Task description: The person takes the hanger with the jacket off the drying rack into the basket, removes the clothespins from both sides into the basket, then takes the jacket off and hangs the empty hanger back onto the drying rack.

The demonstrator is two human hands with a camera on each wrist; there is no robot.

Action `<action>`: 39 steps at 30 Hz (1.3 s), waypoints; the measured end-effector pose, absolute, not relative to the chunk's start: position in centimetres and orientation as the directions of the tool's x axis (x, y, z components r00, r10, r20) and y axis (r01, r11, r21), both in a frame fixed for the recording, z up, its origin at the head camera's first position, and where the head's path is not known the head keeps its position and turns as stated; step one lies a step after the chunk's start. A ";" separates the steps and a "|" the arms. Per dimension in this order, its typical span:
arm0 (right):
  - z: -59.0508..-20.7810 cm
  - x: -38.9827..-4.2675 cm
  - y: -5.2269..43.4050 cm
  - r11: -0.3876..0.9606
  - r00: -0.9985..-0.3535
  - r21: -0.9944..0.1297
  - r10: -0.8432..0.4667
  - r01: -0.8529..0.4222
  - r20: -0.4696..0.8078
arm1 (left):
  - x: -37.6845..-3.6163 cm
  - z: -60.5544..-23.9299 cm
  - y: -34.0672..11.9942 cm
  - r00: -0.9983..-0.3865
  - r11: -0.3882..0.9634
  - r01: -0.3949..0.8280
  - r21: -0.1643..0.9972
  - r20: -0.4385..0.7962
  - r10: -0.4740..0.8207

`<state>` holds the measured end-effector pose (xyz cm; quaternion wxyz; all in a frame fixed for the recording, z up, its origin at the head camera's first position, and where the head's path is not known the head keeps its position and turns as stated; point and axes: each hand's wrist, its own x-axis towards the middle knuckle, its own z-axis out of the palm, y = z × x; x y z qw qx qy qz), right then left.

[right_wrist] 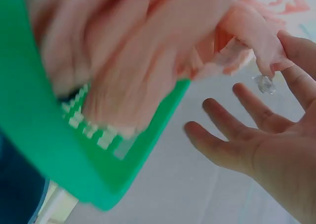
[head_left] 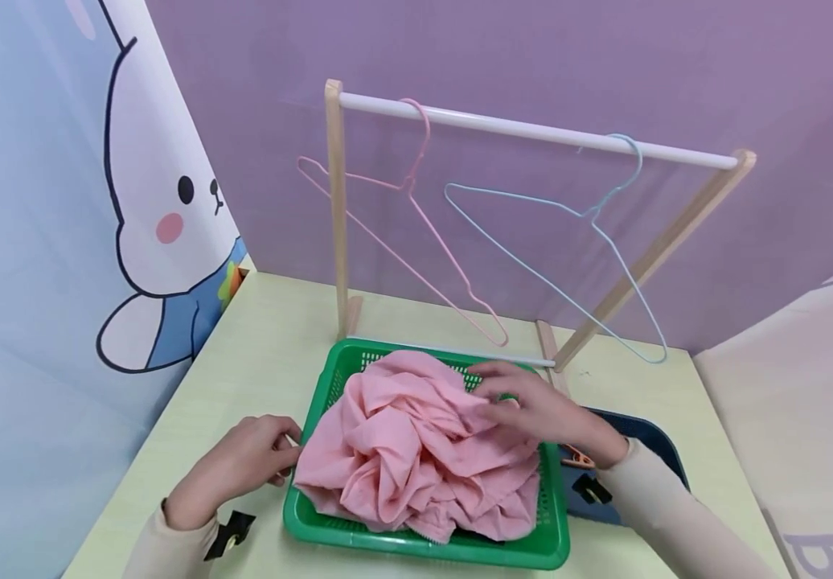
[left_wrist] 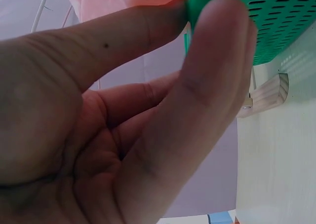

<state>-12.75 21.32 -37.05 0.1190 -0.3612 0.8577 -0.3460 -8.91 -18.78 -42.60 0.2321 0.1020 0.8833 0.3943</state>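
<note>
Two hands are at work. Your left hand (head_left: 231, 466) pinches the near-left rim of the green basket (head_left: 315, 527), thumb (left_wrist: 207, 85) and forefinger (left_wrist: 118, 41) closed on the plastic edge as the left wrist view shows. Your right hand (head_left: 539, 410) lies on top of the pink garment (head_left: 409, 450), fingers spread and mostly straight; the right wrist view shows the fingertips (right_wrist: 291, 46) catching a fold, but no firm grasp is established, so I record it as released.

The garment sits heaped and crumpled inside the basket, spilling slightly over the near rim. In my judgement it is light, soft and limp; it will sag and trail when lifted, so take hold at a seam, collar or shoulder line, not at a loose fold. The basket is rigid perforated plastic and appears light enough to shift if unsteadied.

Behind the basket stands a wooden rack (head_left: 337, 209) carrying a pink hanger (head_left: 416, 233) and a blue hanger (head_left: 590, 249). A dark tray (head_left: 648, 438) lies at right on the surface (head_left: 272, 338). No legible brand or writing is found.
</note>
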 end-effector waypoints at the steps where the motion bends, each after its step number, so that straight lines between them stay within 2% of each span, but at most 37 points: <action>1: -37.0 -12.1 20.9 0.493 -0.689 -0.670 -0.724 -0.556 0.039 | -9.0 -42.6 -18.8 -0.871 0.670 -0.008 0.742 -0.334 0.360; 4: -36.9 -10.4 19.6 0.494 -0.613 -0.630 -0.789 -0.599 -0.035 | -9.1 -42.7 -18.8 -0.869 0.673 -0.020 0.739 -0.345 0.354; 8: -37.1 -8.9 17.7 0.550 -0.514 -0.570 -0.823 -0.611 -0.242 | -9.1 -42.8 -18.8 -0.869 0.665 -0.013 0.746 -0.337 0.361; 12: -38.0 -8.4 16.0 0.623 -0.465 -0.474 -0.781 -0.623 -0.416 | -9.1 -42.9 -18.8 -0.870 0.657 -0.017 0.754 -0.336 0.362; 16: -39.6 -8.8 14.9 0.639 -0.456 -0.379 -0.756 -0.669 -0.470 | -9.1 -42.8 -18.7 -0.861 0.655 -0.079 0.751 -0.382 0.335; 20: -40.9 -9.5 14.2 0.624 -0.476 -0.281 -0.757 -0.729 -0.447 | -9.0 -42.7 -18.6 -0.852 0.657 -0.127 0.743 -0.421 0.312; 24: -41.3 -10.1 14.2 0.603 -0.470 -0.212 -0.758 -0.769 -0.451 | -9.0 -42.6 -18.6 -0.853 0.655 -0.121 0.746 -0.416 0.315; 27: -40.8 -10.2 14.9 0.618 -0.455 -0.263 -0.750 -0.741 -0.480 | -9.0 -42.7 -18.6 -0.856 0.650 -0.105 0.753 -0.400 0.326; 32: -37.8 -9.7 16.1 0.671 -0.487 -0.376 -0.731 -0.639 -0.478 | -9.0 -43.0 -18.9 -0.867 0.642 -0.034 0.766 -0.342 0.362; 35: -35.5 -9.3 16.5 0.630 -0.493 -0.377 -0.772 -0.679 -0.401 | -9.1 -43.0 -18.9 -0.869 0.652 -0.027 0.758 -0.340 0.360; 37: -34.3 -9.4 16.4 0.547 -0.470 -0.373 -0.837 -0.750 -0.282 | -9.1 -43.0 -18.9 -0.869 0.655 -0.031 0.755 -0.345 0.355; 39: -33.2 -9.4 16.1 0.465 -0.439 -0.306 -0.885 -0.831 -0.154 | -9.0 -43.0 -18.9 -0.869 0.652 -0.031 0.758 -0.343 0.357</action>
